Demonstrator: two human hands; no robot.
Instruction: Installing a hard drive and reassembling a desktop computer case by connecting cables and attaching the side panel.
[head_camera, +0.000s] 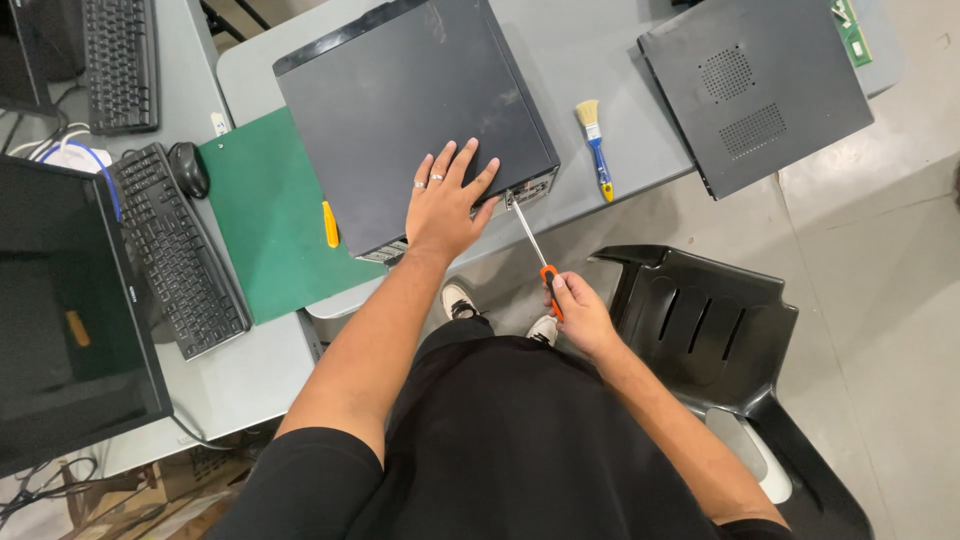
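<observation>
At the worktop's near edge the left hand lies flat and open on the black computer case, the right hand gripping an orange-handled screwdriver — tip at the rear panel — so it looks like screw work, needing the case held steady.

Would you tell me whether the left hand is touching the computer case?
Touching: the head view shows the left hand lying flat on the black computer case.

Black computer case lies flat on grey table edge, rear panel toward person. Orange-handled screwdriver angled, tip at case's rear corner.
</observation>
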